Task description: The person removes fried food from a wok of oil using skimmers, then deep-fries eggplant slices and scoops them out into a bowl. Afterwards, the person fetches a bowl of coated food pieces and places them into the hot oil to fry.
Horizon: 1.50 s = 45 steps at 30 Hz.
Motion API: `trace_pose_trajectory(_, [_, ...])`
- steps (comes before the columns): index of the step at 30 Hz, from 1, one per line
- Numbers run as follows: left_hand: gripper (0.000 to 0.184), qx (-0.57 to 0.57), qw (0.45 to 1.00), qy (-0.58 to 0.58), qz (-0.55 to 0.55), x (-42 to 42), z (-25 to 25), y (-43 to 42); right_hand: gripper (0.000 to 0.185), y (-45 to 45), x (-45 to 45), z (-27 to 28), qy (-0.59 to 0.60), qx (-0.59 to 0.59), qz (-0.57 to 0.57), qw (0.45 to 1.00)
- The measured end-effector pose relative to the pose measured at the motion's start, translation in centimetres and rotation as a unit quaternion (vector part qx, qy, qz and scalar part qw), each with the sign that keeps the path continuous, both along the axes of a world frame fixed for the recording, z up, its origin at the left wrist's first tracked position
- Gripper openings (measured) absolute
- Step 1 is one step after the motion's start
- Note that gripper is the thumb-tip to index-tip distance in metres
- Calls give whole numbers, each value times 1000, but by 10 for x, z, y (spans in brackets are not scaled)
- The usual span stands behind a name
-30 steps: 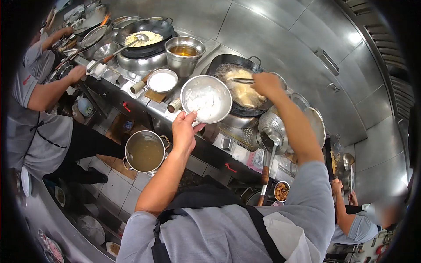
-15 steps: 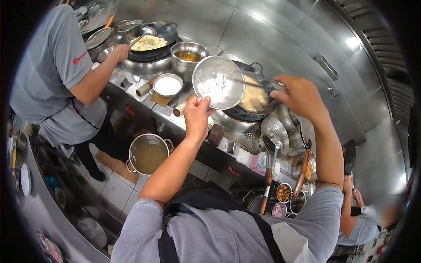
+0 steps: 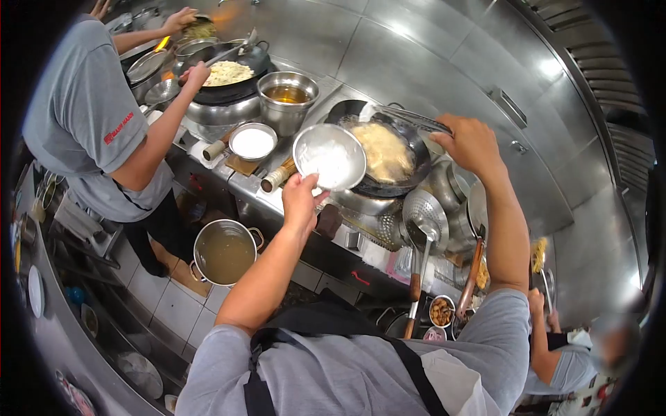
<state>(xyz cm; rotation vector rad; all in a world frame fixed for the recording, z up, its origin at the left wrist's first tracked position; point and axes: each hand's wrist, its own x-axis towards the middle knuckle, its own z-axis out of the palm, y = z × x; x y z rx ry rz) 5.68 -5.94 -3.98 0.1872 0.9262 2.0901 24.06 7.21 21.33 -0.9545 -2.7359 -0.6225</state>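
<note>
My left hand [image 3: 302,204] grips the near rim of a metal bowl [image 3: 352,158], tilted toward me, with white batter or powder [image 3: 322,158] inside. In my right hand [image 3: 472,144] is a pair of metal tongs [image 3: 416,119], reaching left over the far side of a black wok [image 3: 420,149]. A whitish coated piece [image 3: 368,111] shows at the tongs' tips; I cannot tell what food it is. Pale golden food [image 3: 381,152] bubbles in oil in the wok, just right of the bowl.
A pot of amber oil [image 3: 286,96] and a bowl of white powder [image 3: 252,141] stand left of the wok. Skimmers and a ladle [image 3: 424,220] lie at right. A pot of cloudy liquid [image 3: 225,253] stands low down. A co-worker [image 3: 87,114] stirs another wok [image 3: 232,87].
The tongs have moved out of the bowl to the wok's far side, with a whitish piece at their tips. The bowl has shifted slightly left and down. The frying food is more exposed.
</note>
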Motion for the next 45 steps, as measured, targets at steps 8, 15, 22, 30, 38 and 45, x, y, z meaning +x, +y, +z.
trace_pose_trajectory(8, [10,-50,999,3,-3,23,-7,-30,44,179,-87,-150,14,-155,-153,976])
trace_pose_trajectory(15, [10,-14,998,37,42,-6,11,-32,51,127,-75,-93,219,-123,-26,968])
trace_pose_trajectory(22, [9,102,989,91,56,-27,36,-17,42,-39,-26,0,55,-120,120,984])
trace_pose_trajectory(30, [19,87,987,126,49,-17,42,-5,34,-60,-13,-7,44,-40,98,993])
trace_pose_trajectory(38, [7,-3,999,31,18,-18,8,-5,33,9,0,-7,78,-75,29,994])
trace_pose_trajectory(45, [7,-20,998,33,40,4,-2,-24,42,171,-32,-135,8,-99,-135,986])
